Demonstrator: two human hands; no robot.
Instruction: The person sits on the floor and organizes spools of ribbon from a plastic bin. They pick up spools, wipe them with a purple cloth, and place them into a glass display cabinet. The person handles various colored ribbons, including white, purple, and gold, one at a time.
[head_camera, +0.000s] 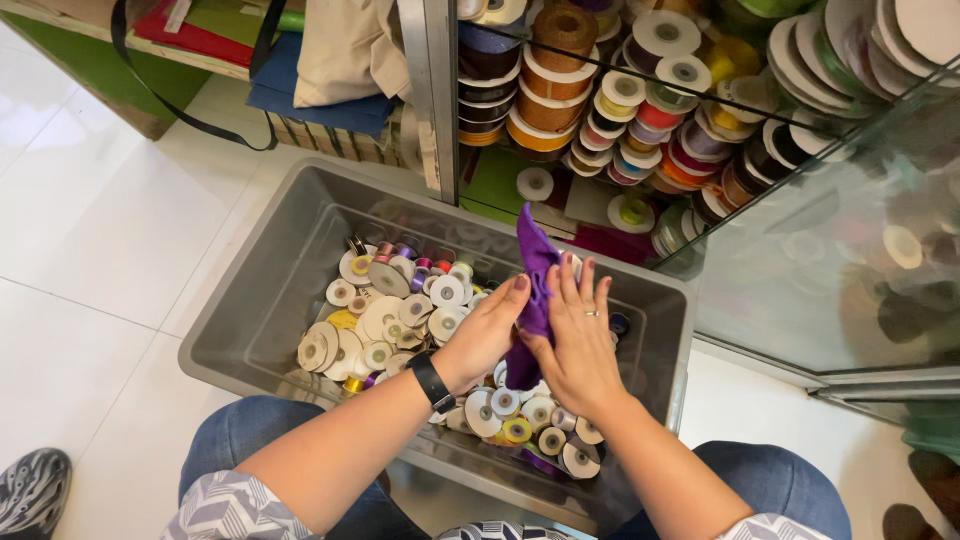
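A purple cloth (535, 262) is pressed between my two palms above a grey plastic bin (262, 290). My left hand (487, 333), with a black band on the wrist, lies against the cloth's left side. My right hand (580, 345), wearing a ring, covers the cloth's right side with fingers spread flat. Part of the cloth sticks up above my fingertips and part hangs below my palms. The bin holds several small ribbon spools (385, 310) in white, gold and purple, heaped toward its right half.
A glass-fronted cabinet (850, 260) stands behind the bin, its shelf packed with several larger ribbon rolls (640, 95). A metal post (435, 90) rises at the bin's back edge. White tiled floor (90, 230) lies to the left. My knees in jeans frame the bin.
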